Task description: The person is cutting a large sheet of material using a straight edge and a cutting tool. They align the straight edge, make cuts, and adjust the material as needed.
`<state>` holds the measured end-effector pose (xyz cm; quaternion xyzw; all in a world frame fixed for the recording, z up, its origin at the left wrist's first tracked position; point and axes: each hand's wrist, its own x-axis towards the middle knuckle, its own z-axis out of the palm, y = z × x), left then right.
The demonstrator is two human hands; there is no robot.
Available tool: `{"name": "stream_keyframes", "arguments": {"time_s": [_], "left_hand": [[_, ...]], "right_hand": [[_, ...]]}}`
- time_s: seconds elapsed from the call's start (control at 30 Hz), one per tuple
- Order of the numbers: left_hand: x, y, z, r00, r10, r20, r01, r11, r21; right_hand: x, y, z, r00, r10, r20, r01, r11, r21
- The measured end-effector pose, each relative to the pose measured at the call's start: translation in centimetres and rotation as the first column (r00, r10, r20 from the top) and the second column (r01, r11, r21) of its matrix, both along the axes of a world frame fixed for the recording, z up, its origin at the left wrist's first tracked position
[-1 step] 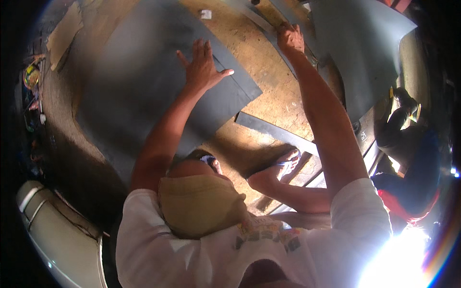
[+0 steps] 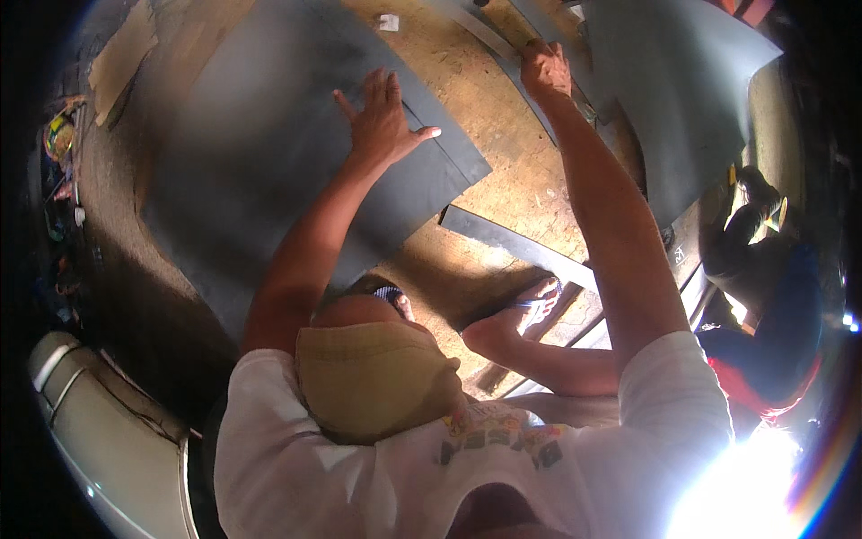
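Observation:
My left hand [image 2: 382,126] lies with its fingers spread on a large dark grey sheet [image 2: 242,189]. A thin line runs along the sheet's right edge, beside my thumb. Farther right and ahead, my right hand [image 2: 546,72] is closed in a fist; what it grips, if anything, is hidden under the fingers. Long narrow grey strips [image 2: 474,29] lie next to that fist. Another flat strip [image 2: 514,242] lies on the brown floor [image 2: 503,153] between my arms.
A second grey sheet [image 2: 687,99] lies at the far right. Close by crouches another person [image 2: 772,305] in dark clothes. A small white block [image 2: 389,22] sits near the top. Cardboard [image 2: 121,67] lies far left, and a curved pale panel [image 2: 117,449] stands near left.

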<state>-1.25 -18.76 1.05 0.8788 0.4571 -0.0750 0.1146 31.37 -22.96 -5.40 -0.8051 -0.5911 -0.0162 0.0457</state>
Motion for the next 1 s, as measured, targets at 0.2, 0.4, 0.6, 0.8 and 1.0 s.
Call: {"name": "stream_keyframes", "arguments": {"time_s": [0.2, 0.4, 0.6, 0.8, 1.0], "left_hand": [[1.5, -0.8, 0.0, 0.997, -0.021, -0.080, 0.020, 0.999, -0.025], [2.9, -1.2, -1.1, 0.993, 0.006, -0.122, -0.008, 1.000, -0.010], [2.5, -1.4, -1.5, 0.994, -0.011, -0.109, 0.014, 1.000, 0.026], [2.9, -1.5, -0.9, 0.997, -0.003, -0.082, 0.004, 1.000, 0.015], [2.4, -1.5, -1.5, 1.000, 0.006, -0.025, -0.006, 1.000, 0.021]], "right_hand": [[1.6, 0.3, 0.6, 0.996, -0.001, -0.084, -0.012, 0.989, -0.151], [3.1, 0.4, 1.5, 0.956, -0.114, -0.269, 0.121, 0.993, 0.010], [5.8, -0.6, 1.9, 0.916, -0.129, -0.380, 0.128, 0.991, -0.026], [4.1, 0.7, 1.5, 0.990, -0.004, -0.140, -0.025, 0.979, -0.203], [3.8, 0.9, 0.5, 0.985, 0.166, -0.037, -0.170, 0.975, -0.143]]}}
